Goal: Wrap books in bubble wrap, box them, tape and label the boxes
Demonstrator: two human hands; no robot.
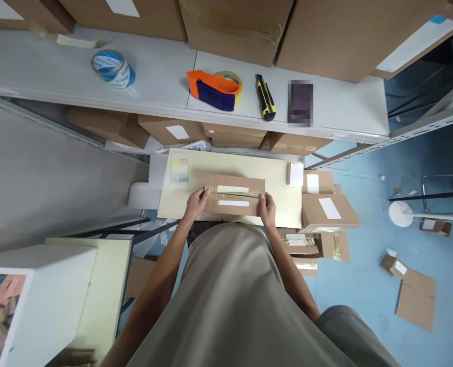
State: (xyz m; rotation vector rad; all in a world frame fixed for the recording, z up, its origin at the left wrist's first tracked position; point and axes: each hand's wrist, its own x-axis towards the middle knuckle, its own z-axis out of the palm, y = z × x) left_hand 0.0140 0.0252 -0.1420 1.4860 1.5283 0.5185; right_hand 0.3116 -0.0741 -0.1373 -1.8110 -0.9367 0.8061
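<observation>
A flat brown cardboard box [234, 207] with two white labels lies on the pale yellow table [280, 204] before me. A dark gap runs along the seam between its two flaps, and clear tape shows at the ends. My left hand [198, 202] grips the box's left end, thumb on top near the seam. At the opposite end, my right hand [267, 207] pinches the right edge, thumb also on top. The fingers beneath the cardboard are partly hidden.
On the grey shelf [157, 66] sit a blue-and-white tape roll [114, 69], an orange tape dispenser [215, 92] and a yellow-black utility knife [265, 97]. A small white box [295, 174] stands at the table's right end. Cardboard boxes [328, 213] are stacked beyond it.
</observation>
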